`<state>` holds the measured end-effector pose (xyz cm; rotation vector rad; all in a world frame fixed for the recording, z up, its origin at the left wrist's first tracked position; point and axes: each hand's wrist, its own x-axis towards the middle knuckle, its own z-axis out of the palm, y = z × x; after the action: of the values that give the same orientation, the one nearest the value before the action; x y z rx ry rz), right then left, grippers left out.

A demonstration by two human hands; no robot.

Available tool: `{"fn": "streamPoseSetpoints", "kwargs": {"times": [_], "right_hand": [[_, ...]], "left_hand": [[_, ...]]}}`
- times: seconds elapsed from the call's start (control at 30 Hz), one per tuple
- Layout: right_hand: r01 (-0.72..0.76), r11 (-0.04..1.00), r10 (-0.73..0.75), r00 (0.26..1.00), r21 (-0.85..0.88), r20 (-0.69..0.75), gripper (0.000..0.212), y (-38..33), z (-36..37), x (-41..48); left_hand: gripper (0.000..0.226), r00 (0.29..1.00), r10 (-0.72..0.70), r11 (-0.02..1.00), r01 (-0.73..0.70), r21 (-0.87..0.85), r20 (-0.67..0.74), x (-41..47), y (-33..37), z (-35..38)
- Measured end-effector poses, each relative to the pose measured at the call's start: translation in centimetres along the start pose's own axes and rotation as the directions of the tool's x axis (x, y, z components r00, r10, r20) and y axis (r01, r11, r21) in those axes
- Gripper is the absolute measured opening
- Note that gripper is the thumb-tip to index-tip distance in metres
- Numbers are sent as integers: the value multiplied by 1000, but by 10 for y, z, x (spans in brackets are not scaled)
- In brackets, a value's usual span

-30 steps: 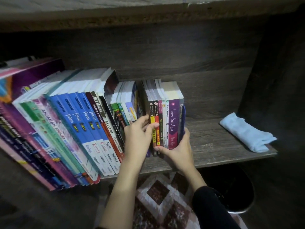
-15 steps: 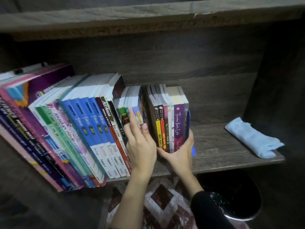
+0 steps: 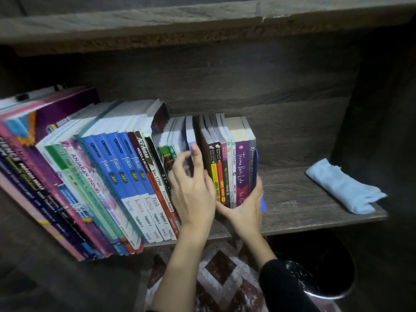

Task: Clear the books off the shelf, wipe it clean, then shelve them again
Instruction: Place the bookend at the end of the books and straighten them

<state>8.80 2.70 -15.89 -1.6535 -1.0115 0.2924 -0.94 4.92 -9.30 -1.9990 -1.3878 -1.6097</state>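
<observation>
shelf (image 3: 292, 199): grey-brown woodgrain. tall books (image 3: 126, 176): blue spines, white at the foot; further left green, pink, purple covers. small books (image 3: 238, 167): yellow, orange, purple spines. cloth (image 3: 342, 188): pale blue. rug (image 3: 220, 266): maroon and white diamonds. sleeve (image 3: 286, 289), bin (image 3: 333, 273): black.

The brown wooden shelf (image 3: 292, 199) holds a row of books. The big books (image 3: 94, 176) on the left lean over to the left. The small books (image 3: 227, 163) stand up straight near the middle. A folded light blue cloth (image 3: 342, 188) lies on the bare wood at the right end, well apart from them.
</observation>
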Motion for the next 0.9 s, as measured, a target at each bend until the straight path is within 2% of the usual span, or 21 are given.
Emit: {"fn": "streamPoseSetpoints", "kwargs": {"times": [0.1,0.17,0.27,0.3,0.37,0.4,0.47,0.53,0.6,0.73,0.8,0.9], "right_hand": [[-3,1000,3,1000,-9,-1,129,0,0,-1],[1,1000,-1,1000,13,2,127,0,0,-1],[-13,997,12,1000,71,15,127,-2,-1,-2],[-21,995,18,999,99,31,127,-3,-2,-2],[-29,978,14,997,204,76,123,3,-3,1],[-37,961,9,994,274,105,113,5,-6,3],[-54,942,13,992,331,125,80,4,-16,5],[-48,963,40,999,265,36,56,4,-26,8],[-22,996,24,999,91,-21,57,3,-32,9],[-38,984,68,984,-177,164,75,1,-35,14],[-49,984,78,982,-169,170,74,0,-37,18],[-53,991,66,992,-120,108,70,1,-35,18]], "left_hand": [[69,1000,0,988,-3,-156,-16,0,6,0],[75,998,-62,961,59,-269,-3,0,14,2],[71,981,-182,943,193,-271,66,1,23,1],[65,963,-244,932,265,-246,116,1,26,-1],[60,882,-393,855,455,-250,262,4,29,-3],[61,832,-448,799,537,-271,326,5,29,-4],[67,751,-514,691,649,-319,414,8,30,-4],[73,683,-560,595,725,-346,469,12,32,0],[76,642,-577,537,764,-358,506,14,34,0],[67,635,-543,528,767,-365,550,14,32,-3],[63,649,-503,526,754,-393,571,15,31,-5],[61,628,-487,509,769,-386,607,17,30,-6]]}}
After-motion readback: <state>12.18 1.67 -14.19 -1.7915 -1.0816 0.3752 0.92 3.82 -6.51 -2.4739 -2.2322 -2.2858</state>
